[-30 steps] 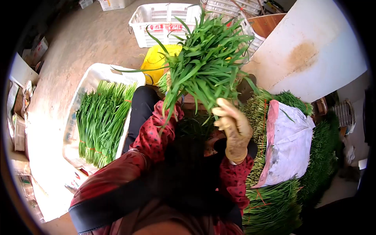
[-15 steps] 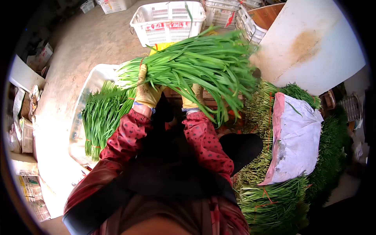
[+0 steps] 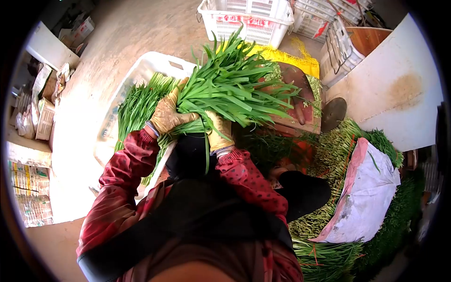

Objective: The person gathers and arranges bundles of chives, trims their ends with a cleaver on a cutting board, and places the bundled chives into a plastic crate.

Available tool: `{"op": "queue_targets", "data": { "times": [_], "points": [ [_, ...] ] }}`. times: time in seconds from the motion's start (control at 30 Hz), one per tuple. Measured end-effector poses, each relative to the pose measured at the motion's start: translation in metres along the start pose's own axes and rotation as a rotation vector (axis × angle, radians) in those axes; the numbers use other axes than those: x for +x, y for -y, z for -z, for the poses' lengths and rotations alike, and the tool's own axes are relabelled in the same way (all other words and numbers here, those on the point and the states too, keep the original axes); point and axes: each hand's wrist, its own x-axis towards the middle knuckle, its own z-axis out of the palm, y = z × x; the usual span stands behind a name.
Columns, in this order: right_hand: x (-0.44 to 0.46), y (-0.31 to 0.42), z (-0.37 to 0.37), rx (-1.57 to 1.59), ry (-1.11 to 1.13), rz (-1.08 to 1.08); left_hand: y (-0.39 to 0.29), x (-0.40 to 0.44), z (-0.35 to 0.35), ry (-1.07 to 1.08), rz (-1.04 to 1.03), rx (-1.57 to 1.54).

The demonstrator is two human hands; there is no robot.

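Observation:
A large bunch of green garlic chives (image 3: pixel 230 87) lies across both my gloved hands, its leaf tips fanned to the right. My left hand (image 3: pixel 171 114) is closed around its left part, thumb stretched over the leaves. Lower down, my right hand (image 3: pixel 220 131) grips the bunch from below, its fingers partly hidden by leaves. Just beyond my left hand stands a white plastic crate (image 3: pixel 136 66), with more tied chives (image 3: pixel 141 103) inside. The held bunch hangs partly over the crate's right side, hiding its stem ends.
Right of the bunch, a low wooden stand (image 3: pixel 305 124) carries a wooden-handled knife (image 3: pixel 299 110) and trimmings. Stacked chives (image 3: pixel 329 164) lie at my right under a white sack (image 3: pixel 366 192). A yellow sack (image 3: pixel 300 61) and another white crate (image 3: pixel 249 28) are ahead.
Both hands have brought the chives down and left, towards the crate, turning the bunch. The view has shifted, and the wooden stand and knife now show.

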Motion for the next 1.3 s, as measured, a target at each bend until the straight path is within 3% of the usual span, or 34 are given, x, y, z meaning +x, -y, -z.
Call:
{"op": "queue_targets", "data": {
  "times": [0.03,0.07,0.13,0.23,0.47,0.6,0.67,0.73,0.8,0.87,0.93,1.0,1.07,1.17,1.23,1.3],
  "points": [
    [-0.001,0.01,-0.002,0.513,-0.114,-0.26,0.02,0.007,0.008,-0.019,0.126,-0.057],
    [-0.006,0.041,0.005,0.59,-0.151,-0.471,0.026,0.015,0.012,-0.038,0.255,-0.116],
    [-0.017,0.022,-0.001,0.886,-0.146,-0.458,0.03,0.03,0.015,-0.135,0.38,-0.352],
    [-0.034,0.01,-0.002,0.895,-0.182,-0.39,0.041,0.043,0.019,-0.219,0.381,-0.469],
    [-0.042,0.002,0.013,0.891,-0.073,-0.497,0.067,0.055,0.013,-0.249,0.418,-0.484],
    [-0.048,0.01,0.073,0.474,0.195,-0.686,0.07,0.054,0.011,-0.299,0.429,-0.284],
    [-0.049,0.013,0.119,0.24,0.205,-0.703,0.07,0.052,0.007,-0.361,0.368,-0.17],
    [-0.044,0.014,0.167,0.135,-0.003,-0.464,0.055,0.05,0.006,-0.369,0.377,-0.191],
    [-0.023,0.069,0.188,-0.074,-0.327,-0.249,0.04,0.048,0.006,-0.363,0.374,-0.213],
    [-0.005,0.124,0.184,-0.057,-0.452,0.077,0.039,0.045,0.004,-0.355,0.372,-0.301],
    [0.007,0.161,0.158,-0.106,-0.42,0.262,0.03,0.043,0.003,-0.34,0.331,-0.273],
    [0.028,0.155,0.142,-0.46,-0.235,0.592,0.029,0.04,0.002,-0.342,0.335,-0.232],
    [0.041,0.145,0.125,-0.735,-0.128,0.659,0.018,0.038,0.0,-0.342,0.351,-0.24],
    [0.052,0.134,0.116,-0.975,-0.053,0.578,0.025,0.033,-0.002,-0.334,0.313,-0.22],
    [0.058,0.121,0.113,-1.32,0.095,0.5,0.021,0.031,-0.004,-0.317,0.327,-0.307],
    [0.06,0.095,0.117,-1.085,0.094,0.517,0.023,0.032,-0.003,-0.269,0.321,-0.472]
  ]
}}
